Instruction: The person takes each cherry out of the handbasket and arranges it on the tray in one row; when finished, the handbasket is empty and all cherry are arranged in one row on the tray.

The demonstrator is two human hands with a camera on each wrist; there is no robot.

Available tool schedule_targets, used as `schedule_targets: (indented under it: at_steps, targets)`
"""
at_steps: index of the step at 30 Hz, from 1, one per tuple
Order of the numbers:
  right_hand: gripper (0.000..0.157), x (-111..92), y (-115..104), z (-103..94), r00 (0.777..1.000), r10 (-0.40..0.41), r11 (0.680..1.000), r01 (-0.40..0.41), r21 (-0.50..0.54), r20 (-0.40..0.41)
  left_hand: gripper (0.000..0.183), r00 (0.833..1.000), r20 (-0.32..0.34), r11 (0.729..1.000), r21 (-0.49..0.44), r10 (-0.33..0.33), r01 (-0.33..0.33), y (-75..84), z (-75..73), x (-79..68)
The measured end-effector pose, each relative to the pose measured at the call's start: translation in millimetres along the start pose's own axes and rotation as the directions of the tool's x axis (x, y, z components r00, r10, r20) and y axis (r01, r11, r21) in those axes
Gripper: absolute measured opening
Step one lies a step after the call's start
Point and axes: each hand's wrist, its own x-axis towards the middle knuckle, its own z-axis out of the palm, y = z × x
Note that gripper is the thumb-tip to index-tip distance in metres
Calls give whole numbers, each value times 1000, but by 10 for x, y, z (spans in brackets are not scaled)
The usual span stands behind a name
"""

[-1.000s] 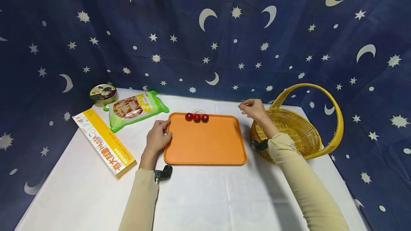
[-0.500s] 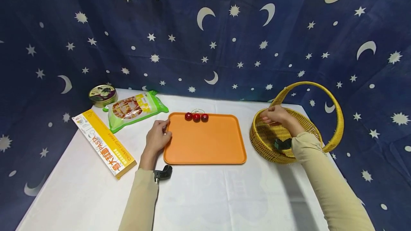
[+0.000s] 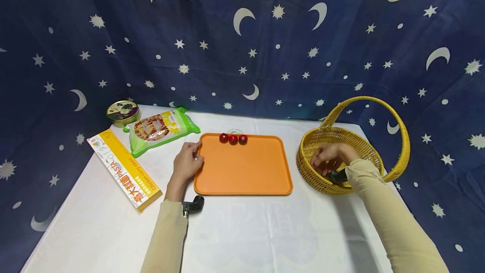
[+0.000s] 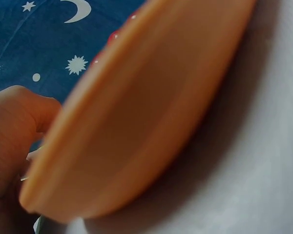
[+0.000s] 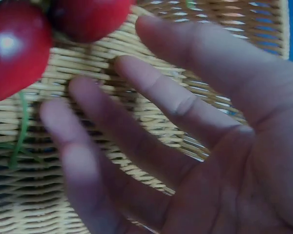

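Note:
My left hand (image 3: 186, 161) grips the left edge of an orange tray (image 3: 242, 167), thumb and fingers at its rim. In the left wrist view the tray's underside fills the middle, with part of the hand (image 4: 12, 131) at the left. Several red cherries (image 3: 233, 139) lie in a row along the tray's back rim, stems pointing backward. My right hand (image 3: 331, 157) is down inside a yellow wicker basket (image 3: 310, 176). The right wrist view shows its fingers (image 5: 151, 92) spread and loosely bent, holding nothing, beside red cherries (image 5: 14, 51) with green stems.
To the left lie a yellow and white pasta box (image 3: 125, 169) and a green-edged food bag (image 3: 161, 129). Behind them stands a round tin (image 3: 123, 113). The basket's tall handle (image 3: 403, 138) arches up at the right. A dark starry curtain (image 3: 212, 33) hangs behind the table.
My right hand has moved from beside the basket, over its rim and down inside it. My left hand stays at the tray edge; the cherries on the tray have not moved.

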Motion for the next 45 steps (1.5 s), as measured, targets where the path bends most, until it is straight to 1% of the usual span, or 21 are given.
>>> schedule_targets:
  at_steps: [3, 8, 10, 13, 16, 19, 21, 23, 26, 29, 31, 33, 36, 39, 42, 45]
  targets:
    - [15, 12, 5, 24, 1000, 10, 1000, -10, 14, 7, 54, 1000, -4, 1000, 0, -4, 4, 3, -3, 0]
    - [11, 30, 16, 58, 999, 1, 1000, -1, -12, 48, 55, 1000, 4, 1000, -4, -13, 13, 4, 5, 2]
    - [8, 33, 24, 62, 998, -8, 1000, 9, -17, 64, 55, 1000, 10, 1000, -4, -12, 13, 5, 9, 3]
    - [7, 31, 25, 64, 997, -27, 1000, 27, 4, 65, 55, 1000, 6, 1000, -6, -8, 8, 6, 12, 2]
    - [10, 21, 22, 56, 998, -50, 998, 48, 40, 47, 55, 1000, -1, 1000, -4, -3, 3, 4, 9, 2]
    - [14, 9, 29, 42, 998, -59, 994, 57, 97, 18, 55, 1000, 1, 1000, -6, 1, -1, -1, 4, 2]
    - [18, 2, 41, 31, 997, -76, 988, 76, 137, -6, 55, 1000, 2, 1000, -5, -4, 4, -4, 1, 2]
    - [21, -18, 56, 20, 993, -108, 979, 113, 172, -37, 55, 1000, 2, 1000, -4, -7, 7, -9, 5, 3]
    - [22, -56, 69, 3, 982, -159, 960, 178, 215, -102, 55, 1000, 3, 1000, -5, -12, 12, -10, 6, 4]
    - [20, -89, 64, -13, 969, -190, 941, 226, 250, -161, 54, 1000, 4, 1000, -8, -15, 15, -12, 2, 6]
    - [22, -107, 45, -21, 962, -205, 930, 249, 272, -182, 54, 1000, 5, 1000, -7, -13, 13, -13, -5, 8]
    - [29, -123, 16, -26, 954, -223, 919, 274, 284, -201, 55, 1000, 4, 1000, -8, -11, 11, -16, -12, 7]
    - [43, -155, -42, -29, 939, -253, 911, 312, 269, -234, 55, 1000, 3, 1000, -10, -5, 5, -17, -19, -1]
    - [52, -184, -108, -27, 920, -278, 911, 343, 229, -275, 55, 1000, 5, 1000, -15, -5, 5, -13, -20, -11]
    - [53, -197, -177, -23, 900, -300, 904, 374, 208, -317, 55, 1000, 3, 1000, -16, -2, 2, -5, -18, -11]
    - [52, -186, -243, -18, 875, -317, 884, 412, 220, -366, 55, 1000, -1, 1000, -16, 3, -3, 1, -15, -5]
